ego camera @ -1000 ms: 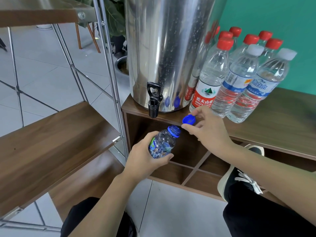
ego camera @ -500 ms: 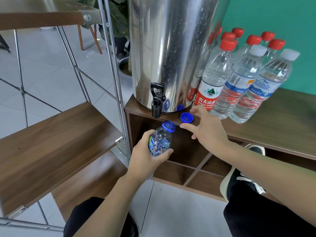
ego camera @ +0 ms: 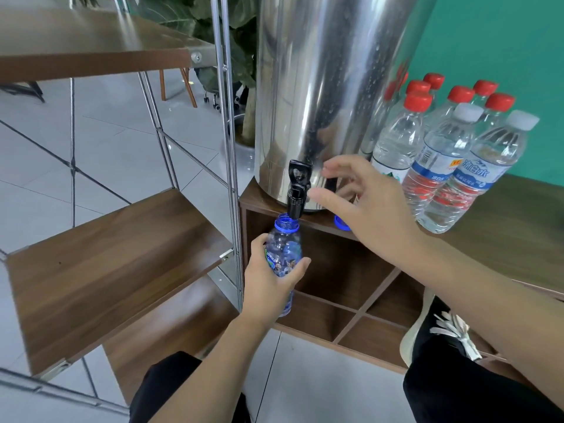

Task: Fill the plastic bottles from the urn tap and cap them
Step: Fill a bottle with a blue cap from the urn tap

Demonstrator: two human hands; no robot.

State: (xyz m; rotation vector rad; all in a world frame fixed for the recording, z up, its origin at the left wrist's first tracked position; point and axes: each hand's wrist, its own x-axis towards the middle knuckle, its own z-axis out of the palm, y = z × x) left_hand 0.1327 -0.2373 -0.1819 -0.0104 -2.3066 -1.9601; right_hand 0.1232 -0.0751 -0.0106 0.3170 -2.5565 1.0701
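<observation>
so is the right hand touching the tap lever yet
Apart. In the head view the right hand reaches toward the tap with fingers spread, and shiny urn wall shows between the fingertips and the black lever.

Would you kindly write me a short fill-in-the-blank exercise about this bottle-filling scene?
1. The left hand holds the small bottle under the urn's black ____.
2. The bottle's mouth has no ____ on it.
3. The loose blue cap lies beside the ____.
4. The right hand holds ____.

Missing: tap; cap; urn; nothing
</observation>
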